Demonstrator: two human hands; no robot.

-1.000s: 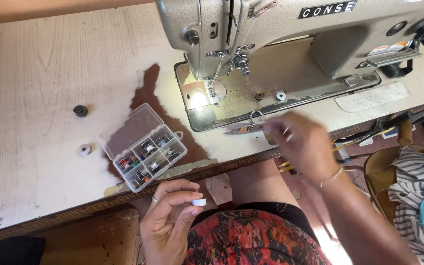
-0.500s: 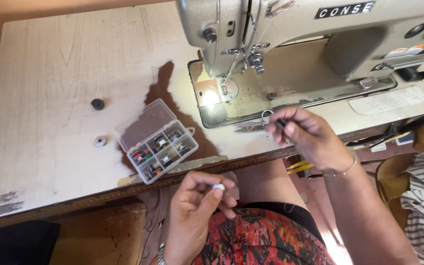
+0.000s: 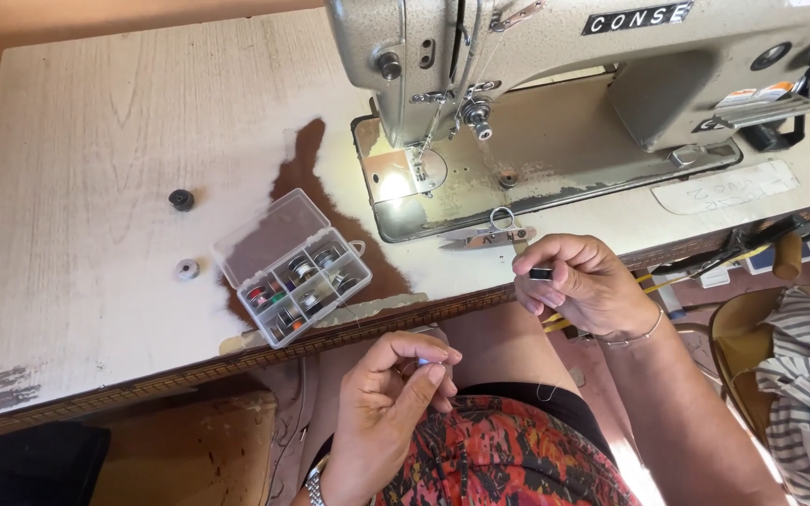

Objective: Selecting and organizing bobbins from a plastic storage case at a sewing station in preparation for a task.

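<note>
Bobbin pinched in right hand; left hand pinches thread; clear box nearby.

The small dark object pinched in the right hand is mostly covered by the fingertips, so its kind cannot be told. The left hand closes on something tiny and pale, too small to identify. The sewing machine is cut off by the top edge, and its needle is too fine to make out. The bobbins in the clear compartment box blur together. The striped cloth runs past the right edge.
</note>
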